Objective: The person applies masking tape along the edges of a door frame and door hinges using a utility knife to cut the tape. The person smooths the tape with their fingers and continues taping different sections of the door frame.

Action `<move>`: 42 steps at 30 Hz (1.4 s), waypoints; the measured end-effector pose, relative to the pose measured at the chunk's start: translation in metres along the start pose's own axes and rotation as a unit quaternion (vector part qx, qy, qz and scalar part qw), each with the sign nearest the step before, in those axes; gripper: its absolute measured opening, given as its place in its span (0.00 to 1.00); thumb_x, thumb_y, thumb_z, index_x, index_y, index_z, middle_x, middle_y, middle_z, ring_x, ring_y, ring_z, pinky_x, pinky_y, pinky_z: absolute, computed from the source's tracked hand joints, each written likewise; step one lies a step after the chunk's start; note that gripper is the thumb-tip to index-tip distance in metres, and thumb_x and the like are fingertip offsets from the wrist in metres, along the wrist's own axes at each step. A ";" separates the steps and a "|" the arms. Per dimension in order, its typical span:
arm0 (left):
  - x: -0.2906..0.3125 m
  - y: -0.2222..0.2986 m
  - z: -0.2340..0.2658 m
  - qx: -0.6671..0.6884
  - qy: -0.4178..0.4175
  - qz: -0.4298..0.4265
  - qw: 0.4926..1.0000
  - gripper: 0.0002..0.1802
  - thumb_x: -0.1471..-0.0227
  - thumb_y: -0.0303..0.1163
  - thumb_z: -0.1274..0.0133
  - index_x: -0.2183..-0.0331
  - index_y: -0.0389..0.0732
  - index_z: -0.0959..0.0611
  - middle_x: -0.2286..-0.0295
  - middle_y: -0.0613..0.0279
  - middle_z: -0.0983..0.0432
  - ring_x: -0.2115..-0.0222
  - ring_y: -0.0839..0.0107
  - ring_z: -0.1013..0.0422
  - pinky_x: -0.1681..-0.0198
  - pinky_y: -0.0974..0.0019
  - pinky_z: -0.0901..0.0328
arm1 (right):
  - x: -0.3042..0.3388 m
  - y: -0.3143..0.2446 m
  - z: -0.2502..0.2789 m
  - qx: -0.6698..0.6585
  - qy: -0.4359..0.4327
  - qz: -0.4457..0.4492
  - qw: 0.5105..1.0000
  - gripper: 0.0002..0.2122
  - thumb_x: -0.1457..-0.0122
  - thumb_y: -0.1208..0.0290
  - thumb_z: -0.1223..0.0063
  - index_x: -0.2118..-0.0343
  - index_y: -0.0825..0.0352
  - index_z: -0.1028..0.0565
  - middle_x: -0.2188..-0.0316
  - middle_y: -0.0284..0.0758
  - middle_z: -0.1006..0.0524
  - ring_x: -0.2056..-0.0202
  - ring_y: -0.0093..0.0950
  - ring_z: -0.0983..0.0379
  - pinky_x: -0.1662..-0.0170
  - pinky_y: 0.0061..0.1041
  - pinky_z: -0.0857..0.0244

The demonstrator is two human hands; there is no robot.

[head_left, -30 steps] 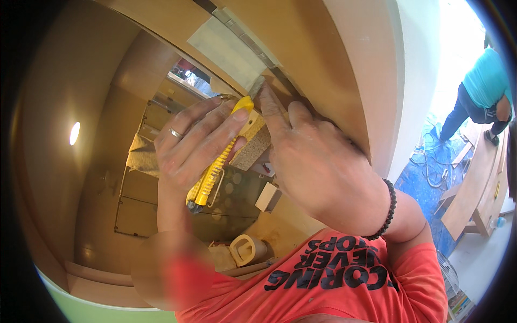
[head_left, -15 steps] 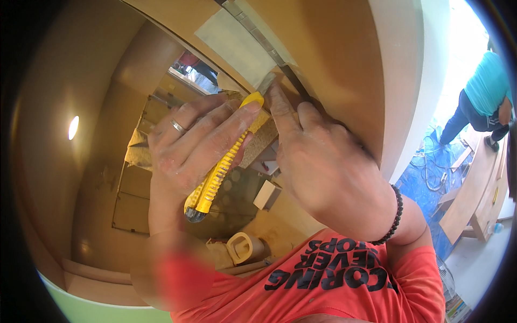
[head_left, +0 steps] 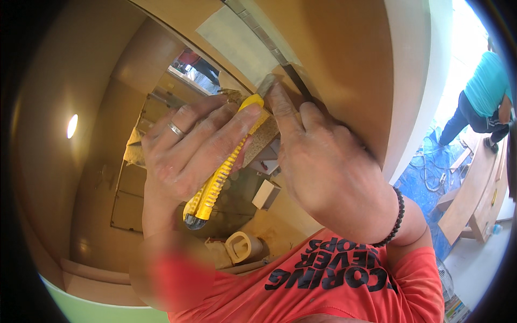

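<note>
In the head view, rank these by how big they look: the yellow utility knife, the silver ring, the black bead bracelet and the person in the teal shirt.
1. Yellow utility knife, close to the camera.
2. Person in the teal shirt, far off, so apparent size only.
3. Black bead bracelet.
4. Silver ring.

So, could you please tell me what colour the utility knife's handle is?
Yellow, the ribbed plastic utility knife in the left hand; head view.

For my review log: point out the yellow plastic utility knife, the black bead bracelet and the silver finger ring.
Yellow plastic utility knife (head_left: 218,180), head view, mid handle.
Black bead bracelet (head_left: 397,218), head view, beads at right wrist.
Silver finger ring (head_left: 175,128), head view, band on left hand.
</note>
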State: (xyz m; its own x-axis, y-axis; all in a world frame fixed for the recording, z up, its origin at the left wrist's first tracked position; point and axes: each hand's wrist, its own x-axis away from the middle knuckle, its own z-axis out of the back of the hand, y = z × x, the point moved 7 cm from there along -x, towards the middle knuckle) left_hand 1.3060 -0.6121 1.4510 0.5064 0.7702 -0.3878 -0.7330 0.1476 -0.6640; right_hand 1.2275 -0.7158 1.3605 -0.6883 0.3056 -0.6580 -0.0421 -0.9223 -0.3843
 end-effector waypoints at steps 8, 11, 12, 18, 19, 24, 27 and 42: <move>0.003 0.004 0.003 -0.002 -0.013 0.004 1.000 0.31 0.64 0.32 0.29 0.51 0.43 0.09 0.68 0.64 0.15 0.63 0.63 0.17 0.65 0.63 0.25 | 0.003 0.002 0.001 -0.021 -0.008 -0.009 1.000 0.33 0.38 0.73 0.43 0.30 0.78 0.35 0.64 0.46 0.24 0.72 0.42 0.22 0.66 0.36 0.24; 0.002 0.003 0.004 0.003 -0.013 0.006 1.000 0.31 0.64 0.31 0.29 0.51 0.42 0.09 0.68 0.64 0.15 0.63 0.63 0.17 0.66 0.63 0.25 | 0.002 0.003 0.000 -0.035 -0.015 -0.012 0.999 0.34 0.38 0.73 0.44 0.29 0.78 0.36 0.63 0.46 0.24 0.71 0.42 0.21 0.64 0.36 0.24; 0.002 0.002 0.004 0.000 -0.014 0.009 1.000 0.31 0.64 0.31 0.29 0.51 0.42 0.09 0.68 0.64 0.15 0.63 0.63 0.17 0.66 0.63 0.25 | 0.002 0.003 0.000 -0.036 -0.017 -0.013 0.999 0.34 0.38 0.73 0.44 0.29 0.78 0.37 0.63 0.46 0.24 0.71 0.43 0.21 0.64 0.36 0.24; 0.003 0.007 0.008 -0.009 -0.026 0.008 1.000 0.30 0.62 0.30 0.29 0.51 0.41 0.10 0.69 0.63 0.16 0.63 0.63 0.17 0.66 0.63 0.25 | 0.003 0.005 -0.002 -0.051 -0.041 -0.016 0.998 0.35 0.37 0.73 0.44 0.27 0.78 0.39 0.63 0.47 0.24 0.69 0.43 0.21 0.63 0.37 0.24; 0.003 0.008 0.008 -0.007 -0.027 0.008 1.000 0.29 0.61 0.30 0.29 0.51 0.41 0.10 0.69 0.63 0.16 0.63 0.63 0.17 0.67 0.63 0.25 | 0.003 0.004 -0.002 -0.059 -0.037 -0.015 0.997 0.36 0.37 0.73 0.44 0.27 0.77 0.40 0.63 0.47 0.24 0.69 0.43 0.21 0.63 0.37 0.24; 0.005 0.009 0.011 -0.013 -0.031 0.007 0.999 0.27 0.57 0.31 0.29 0.51 0.42 0.10 0.69 0.63 0.16 0.64 0.63 0.16 0.68 0.64 0.26 | 0.003 0.005 -0.002 -0.054 -0.054 -0.023 0.997 0.36 0.36 0.73 0.44 0.26 0.77 0.41 0.64 0.47 0.25 0.69 0.43 0.21 0.62 0.38 0.24; 0.006 0.010 0.012 -0.014 -0.039 0.006 0.999 0.29 0.59 0.30 0.29 0.51 0.42 0.10 0.69 0.64 0.16 0.64 0.64 0.16 0.68 0.65 0.26 | 0.003 0.005 -0.002 -0.063 -0.058 -0.026 0.996 0.36 0.36 0.74 0.44 0.26 0.77 0.42 0.64 0.47 0.25 0.69 0.44 0.21 0.62 0.38 0.24; 0.011 0.012 0.010 -0.037 -0.031 -0.010 0.999 0.26 0.58 0.28 0.29 0.52 0.41 0.10 0.71 0.62 0.17 0.65 0.63 0.17 0.68 0.65 0.26 | 0.003 0.006 -0.004 -0.069 -0.057 -0.026 0.996 0.37 0.37 0.74 0.43 0.25 0.75 0.42 0.63 0.48 0.24 0.69 0.47 0.20 0.62 0.42 0.23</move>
State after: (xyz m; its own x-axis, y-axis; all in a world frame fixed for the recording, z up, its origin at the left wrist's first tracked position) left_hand 1.2982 -0.5955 1.4449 0.4900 0.8049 -0.3348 -0.6864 0.1195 -0.7173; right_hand 1.2280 -0.7195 1.3530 -0.7663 0.3165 -0.5592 0.0142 -0.8617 -0.5072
